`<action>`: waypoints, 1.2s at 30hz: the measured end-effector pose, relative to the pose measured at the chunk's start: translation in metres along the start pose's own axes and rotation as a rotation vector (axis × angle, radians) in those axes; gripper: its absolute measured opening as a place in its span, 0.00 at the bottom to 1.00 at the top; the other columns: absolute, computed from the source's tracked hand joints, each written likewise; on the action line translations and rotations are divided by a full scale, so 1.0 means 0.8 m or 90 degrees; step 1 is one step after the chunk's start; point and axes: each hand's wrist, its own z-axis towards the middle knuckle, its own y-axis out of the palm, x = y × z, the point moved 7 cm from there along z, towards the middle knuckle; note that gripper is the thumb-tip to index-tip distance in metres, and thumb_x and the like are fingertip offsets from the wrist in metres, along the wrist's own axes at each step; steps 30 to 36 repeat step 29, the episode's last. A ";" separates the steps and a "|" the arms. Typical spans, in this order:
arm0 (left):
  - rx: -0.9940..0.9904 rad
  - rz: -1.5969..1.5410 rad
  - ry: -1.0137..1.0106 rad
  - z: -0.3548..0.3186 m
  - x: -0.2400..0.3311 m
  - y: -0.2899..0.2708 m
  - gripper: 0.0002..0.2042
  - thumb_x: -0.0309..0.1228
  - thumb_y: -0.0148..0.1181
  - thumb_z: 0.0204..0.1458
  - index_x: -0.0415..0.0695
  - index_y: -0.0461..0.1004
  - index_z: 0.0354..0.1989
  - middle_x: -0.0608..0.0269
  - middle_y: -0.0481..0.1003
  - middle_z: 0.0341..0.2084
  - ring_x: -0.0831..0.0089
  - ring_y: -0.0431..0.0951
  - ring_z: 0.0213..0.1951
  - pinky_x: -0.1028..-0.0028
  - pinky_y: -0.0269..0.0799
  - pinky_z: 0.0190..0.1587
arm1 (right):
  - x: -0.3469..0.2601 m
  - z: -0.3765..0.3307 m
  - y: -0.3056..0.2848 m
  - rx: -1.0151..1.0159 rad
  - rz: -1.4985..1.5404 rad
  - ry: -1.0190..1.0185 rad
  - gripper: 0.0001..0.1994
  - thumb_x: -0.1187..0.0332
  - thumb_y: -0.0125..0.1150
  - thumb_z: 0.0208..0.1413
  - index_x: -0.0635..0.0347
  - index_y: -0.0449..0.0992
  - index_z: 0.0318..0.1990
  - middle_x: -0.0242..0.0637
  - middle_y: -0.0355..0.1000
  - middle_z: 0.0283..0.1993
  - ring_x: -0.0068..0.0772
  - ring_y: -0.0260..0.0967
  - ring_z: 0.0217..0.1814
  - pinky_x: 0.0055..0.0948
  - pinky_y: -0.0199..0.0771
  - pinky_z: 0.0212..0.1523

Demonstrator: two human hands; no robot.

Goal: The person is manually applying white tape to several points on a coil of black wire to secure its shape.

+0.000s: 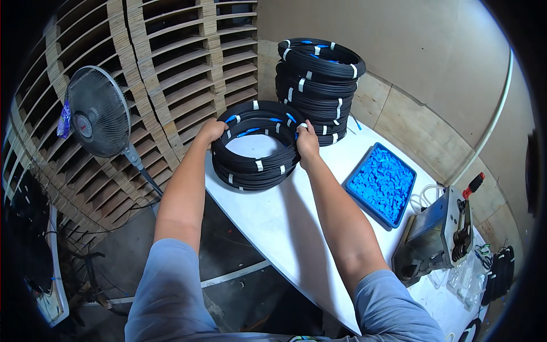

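Observation:
Both my arms reach forward to a short stack of black cable coils (246,180) at the table's far left edge. The coils are bound with white tape bands, and blue connector ends show inside the ring. My left hand (213,131) grips the left side of the top coil. On the opposite side, my right hand (307,142) holds the same coil, its fingers curled at the rim; some fingertips are hidden. Just behind and to the right rises a taller stack of similar coils (318,91), with blue ends on its top.
On the white table (268,219), a blue tray (351,187) of small blue pieces lies right of my right forearm. Beyond it stands a metal machine (430,233) with a red-and-black handle. A fan (97,114) and slatted wooden racks (182,68) are at the left.

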 end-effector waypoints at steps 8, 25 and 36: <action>-0.088 -0.141 -0.117 -0.009 -0.008 0.000 0.27 0.32 0.57 0.53 0.41 0.62 0.63 0.42 0.71 0.53 0.53 0.76 0.50 0.57 0.75 0.47 | -0.005 -0.008 0.005 0.031 -0.009 -0.006 0.30 0.61 0.49 0.61 0.52 0.58 0.71 0.52 0.61 0.68 0.50 0.59 0.70 0.36 0.57 0.67; 0.032 -0.018 -0.044 0.002 -0.013 -0.019 0.24 0.32 0.60 0.50 0.42 0.70 0.57 0.46 0.76 0.50 0.47 0.78 0.48 0.52 0.74 0.50 | -0.016 -0.010 0.011 -0.018 -0.121 -0.033 0.30 0.56 0.45 0.64 0.52 0.53 0.72 0.54 0.61 0.68 0.50 0.59 0.70 0.36 0.56 0.68; 0.157 0.315 0.060 -0.012 0.029 -0.023 0.38 0.39 0.68 0.47 0.49 0.58 0.68 0.47 0.66 0.63 0.46 0.77 0.51 0.51 0.70 0.58 | -0.014 0.004 -0.006 -0.001 -0.302 -0.028 0.35 0.47 0.46 0.62 0.48 0.50 0.73 0.55 0.56 0.71 0.51 0.52 0.74 0.37 0.51 0.72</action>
